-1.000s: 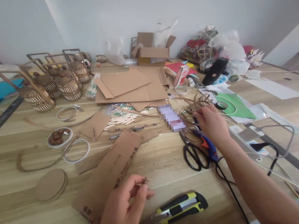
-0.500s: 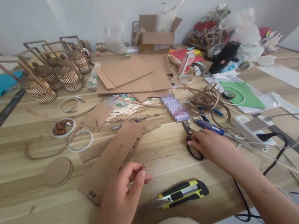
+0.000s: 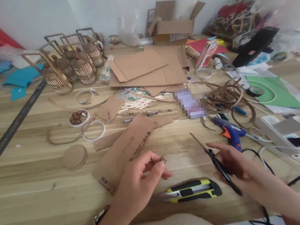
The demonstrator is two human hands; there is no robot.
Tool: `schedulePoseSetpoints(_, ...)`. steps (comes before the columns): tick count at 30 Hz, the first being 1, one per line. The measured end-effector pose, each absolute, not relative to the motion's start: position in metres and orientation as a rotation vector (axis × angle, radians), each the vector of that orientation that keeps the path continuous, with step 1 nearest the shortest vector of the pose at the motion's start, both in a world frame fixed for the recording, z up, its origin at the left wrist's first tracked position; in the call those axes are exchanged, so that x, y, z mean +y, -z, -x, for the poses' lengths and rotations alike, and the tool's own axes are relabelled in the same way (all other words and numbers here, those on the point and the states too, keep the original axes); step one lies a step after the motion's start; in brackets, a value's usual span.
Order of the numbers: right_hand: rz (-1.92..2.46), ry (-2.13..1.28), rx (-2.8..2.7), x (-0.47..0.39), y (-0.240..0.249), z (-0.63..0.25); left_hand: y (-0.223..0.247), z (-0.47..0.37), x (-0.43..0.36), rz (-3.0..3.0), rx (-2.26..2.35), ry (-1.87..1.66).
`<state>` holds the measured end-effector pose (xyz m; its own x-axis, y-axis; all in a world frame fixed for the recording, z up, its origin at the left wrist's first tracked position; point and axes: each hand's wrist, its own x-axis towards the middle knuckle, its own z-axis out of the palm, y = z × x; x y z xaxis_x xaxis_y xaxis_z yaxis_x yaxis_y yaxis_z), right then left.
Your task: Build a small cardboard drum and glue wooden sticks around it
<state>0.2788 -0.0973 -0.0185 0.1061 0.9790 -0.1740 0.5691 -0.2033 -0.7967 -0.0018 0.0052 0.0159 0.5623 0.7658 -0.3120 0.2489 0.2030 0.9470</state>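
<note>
My left hand [image 3: 146,176], a band on its wrist, is closed in a pinch on a tiny brown piece [image 3: 163,159] too small to name. Its fingers are over the right edge of a printed cardboard strip [image 3: 127,147]. In my right hand [image 3: 238,168] are black scissors [image 3: 219,168], raised above the table with the blades pointing up and left. Between the hands, nearer the table's front edge, lies a yellow and black utility knife [image 3: 193,190]. A blue glue gun [image 3: 232,133] rests just beyond my right hand.
Woven lantern-like baskets [image 3: 84,71] stand at the back left. Cardboard sheets [image 3: 145,69] and an open box [image 3: 172,28] are at the back middle. Coiled strips [image 3: 229,95], a power strip [image 3: 276,133] and cables are on the right. A bowl of brown balls [image 3: 79,118] and cardboard discs [image 3: 74,157] are on the left.
My right hand has picked the scissors up off the table and drawn them nearer, uncovering the glue gun. My left hand keeps its pinch. The view has shifted left.
</note>
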Motion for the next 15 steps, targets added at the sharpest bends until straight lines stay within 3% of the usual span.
schedulePoseSetpoints(6,1.624,-1.108,-1.675,-0.093,-0.002,-0.231,-0.018,-0.004,0.005,-1.352,0.941,-0.48)
schedulePoseSetpoints(15,1.686,-1.362,-1.681,-0.071,-0.016,-0.207,-0.018,-0.004,0.006,-1.398,0.887,-0.494)
